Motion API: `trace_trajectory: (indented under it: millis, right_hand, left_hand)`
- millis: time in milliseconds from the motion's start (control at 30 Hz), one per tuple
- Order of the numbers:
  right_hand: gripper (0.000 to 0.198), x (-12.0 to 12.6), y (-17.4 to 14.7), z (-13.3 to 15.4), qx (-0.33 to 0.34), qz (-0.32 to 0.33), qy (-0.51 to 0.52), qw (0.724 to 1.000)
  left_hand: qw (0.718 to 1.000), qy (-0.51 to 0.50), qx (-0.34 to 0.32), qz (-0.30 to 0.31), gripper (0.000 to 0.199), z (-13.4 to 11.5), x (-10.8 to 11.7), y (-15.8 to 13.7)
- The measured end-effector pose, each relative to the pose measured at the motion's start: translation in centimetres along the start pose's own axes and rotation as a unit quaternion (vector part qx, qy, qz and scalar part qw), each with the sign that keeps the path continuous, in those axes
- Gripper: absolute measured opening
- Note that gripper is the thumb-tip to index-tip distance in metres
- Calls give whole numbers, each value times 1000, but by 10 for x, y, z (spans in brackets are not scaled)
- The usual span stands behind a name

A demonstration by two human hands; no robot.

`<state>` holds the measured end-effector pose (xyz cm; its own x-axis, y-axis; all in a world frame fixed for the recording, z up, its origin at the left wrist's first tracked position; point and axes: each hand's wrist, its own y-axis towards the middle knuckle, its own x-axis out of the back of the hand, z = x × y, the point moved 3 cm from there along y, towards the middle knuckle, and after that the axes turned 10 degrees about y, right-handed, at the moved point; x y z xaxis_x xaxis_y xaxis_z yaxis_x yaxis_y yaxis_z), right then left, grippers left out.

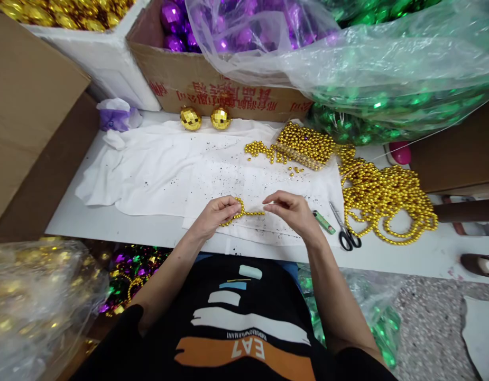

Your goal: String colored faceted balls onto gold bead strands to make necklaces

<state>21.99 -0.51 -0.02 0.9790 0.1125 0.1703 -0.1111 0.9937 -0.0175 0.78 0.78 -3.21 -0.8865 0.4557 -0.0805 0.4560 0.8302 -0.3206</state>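
Observation:
In my left hand (217,216) I pinch a short gold bead string (240,207), which curves round beside my fingertips. One end of the string runs right toward my right hand (288,209). The thumb and fingers of that hand are pinched close together near the string's end; what they hold, if anything, is too small to make out. Both hands are just above a white cloth (160,174) strewn with dark specks. To the right of my right hand lie a green packet (324,222) and scissors with black handles (347,238).
A clear box of loose gold beads (305,145) stands behind my hands, with beads spilled beside it. Coiled gold bead strands (390,196) lie at the right. Two gold faceted balls (191,118) rest against a cardboard box (228,92). Green balls in plastic (371,114) fill the back right.

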Motion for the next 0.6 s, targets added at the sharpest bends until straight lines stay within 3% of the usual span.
trace_trajectory:
  millis: [167,267,467,600]
  right_hand:
    - [18,20,8,14,93,-162,-165,968]
    - [20,22,17,17,118,-221,-205,946]
    - [23,15,28,13,107,-247,-209,940]
    - [19,23,27,8,81,-223,-207,949]
  left_hand:
    - [998,57,-40,12,27,3,4,-3]
    - [993,90,-71,24,27,0,3,-8]
    - [990,125,-72,2,29,-7,7,-10]
    - [989,125,-79,-21,27,-14,14,-6]
